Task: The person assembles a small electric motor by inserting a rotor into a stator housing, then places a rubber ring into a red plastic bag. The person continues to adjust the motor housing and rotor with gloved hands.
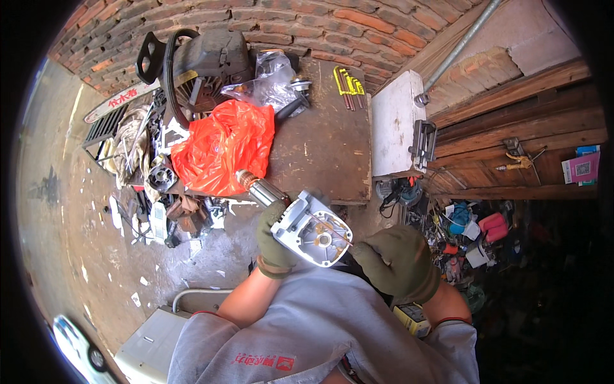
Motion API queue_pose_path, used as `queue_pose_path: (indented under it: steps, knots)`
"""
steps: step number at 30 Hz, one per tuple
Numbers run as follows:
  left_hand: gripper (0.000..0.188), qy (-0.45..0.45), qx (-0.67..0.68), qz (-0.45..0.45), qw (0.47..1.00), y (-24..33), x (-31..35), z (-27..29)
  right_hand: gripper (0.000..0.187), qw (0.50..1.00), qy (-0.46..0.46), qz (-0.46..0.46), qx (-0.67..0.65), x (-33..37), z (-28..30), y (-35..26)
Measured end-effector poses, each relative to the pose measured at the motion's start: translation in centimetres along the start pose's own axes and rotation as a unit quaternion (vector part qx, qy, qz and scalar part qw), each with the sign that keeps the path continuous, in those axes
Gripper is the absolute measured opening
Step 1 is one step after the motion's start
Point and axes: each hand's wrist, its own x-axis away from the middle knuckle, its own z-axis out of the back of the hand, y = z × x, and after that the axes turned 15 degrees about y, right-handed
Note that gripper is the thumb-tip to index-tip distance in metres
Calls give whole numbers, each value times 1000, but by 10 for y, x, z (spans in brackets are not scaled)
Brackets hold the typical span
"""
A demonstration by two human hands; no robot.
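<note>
My left hand [274,242], in an olive-green glove, is closed around a silver cast-metal gear housing [304,238] held above my lap. A motor armature [263,191] with a copper-coloured end sticks out from it, away from me toward the bench. The housing's open face is turned up, showing a round hub and brownish grease. My right hand [398,261], gloved alike, has its fingers pinched together on a thin reddish-brown rod [338,234]. This rod lies across the housing's face; its far tip is hard to make out.
On the brown workbench [323,150] lie an orange-red plastic bag [227,147], a clear bag [268,89], a yellow-holder hex key set [348,86] and a chainsaw [211,57]. A white block [398,125] stands at its right edge. Clutter [470,233] covers the floor at right.
</note>
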Motion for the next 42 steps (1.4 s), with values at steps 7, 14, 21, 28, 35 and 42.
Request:
queue_pose_path:
  steps: [7, 14, 21, 28, 35, 42]
  knots:
    - [47, -96, -31, -84, 991, 1, -2, -4, 21, 970, -92, -193, -114, 7, 1, 11]
    - [47, -138, -28, -107, 984, -1, 2, -6, 29, 701, -73, -537, -463, 45, -22, 20]
    - [53, -96, -55, -142, 984, -8, -7, 8, 33, 983, 126, -122, -54, 58, -36, 33]
    - [51, -119, -94, -183, 971, -9, -5, 5, 47, 681, -50, -583, -440, 48, -16, 20]
    - [47, -87, -78, -174, 978, -10, 0, 3, 34, 994, 86, -74, -5, 46, -24, 22]
    - [46, -43, -86, -147, 984, -12, 0, 7, 41, 963, 47, 204, 170, 40, -9, 37]
